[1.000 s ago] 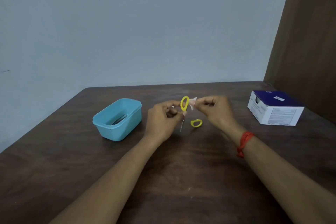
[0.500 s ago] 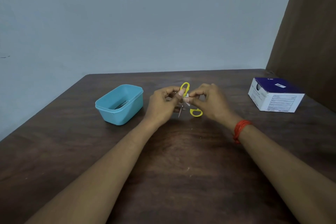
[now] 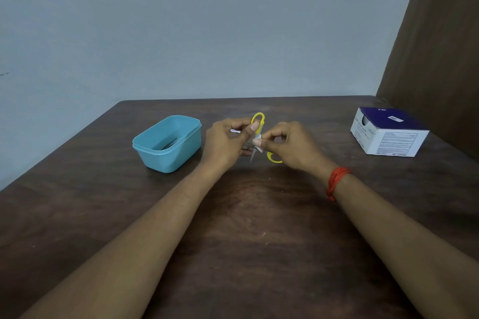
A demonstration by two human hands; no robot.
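Recorder: Scissors (image 3: pixel 258 114), yellow handles, are held off the table (image 3: pixel 246 228) at mid-field, between both hands. One handle loop points up and away; the other loop sits low, partly behind the right hand (image 3: pixel 295 147). The blade tip points down toward the tabletop.

Checker: Grip on the left hand (image 3: pixel 225 142)?

Recorder: Its fingers are curled round the scissors, with the thumb pressed at the base of the upper loop. A small white scrap (image 3: pixel 235 131) shows between its fingers. I cannot tell what it is.

Checker: And the right?

Recorder: Thumb and forefinger are drawn narrow, pinching a white pad (image 3: pixel 258 143) against the blade just below the pivot. The other fingers are curled loosely. A red thread (image 3: pixel 335 181) is wound on that wrist.

Checker: Surroundings?

Recorder: A blue tub (image 3: pixel 166 160) stands just left of the left hand, not touching it, and is open on top. A dark flat item (image 3: pixel 169 143) lies inside, too dim to identify. A purple-and-white box (image 3: pixel 388 134) stands well apart at the right, near the table's far corner. Its label is too small to read.
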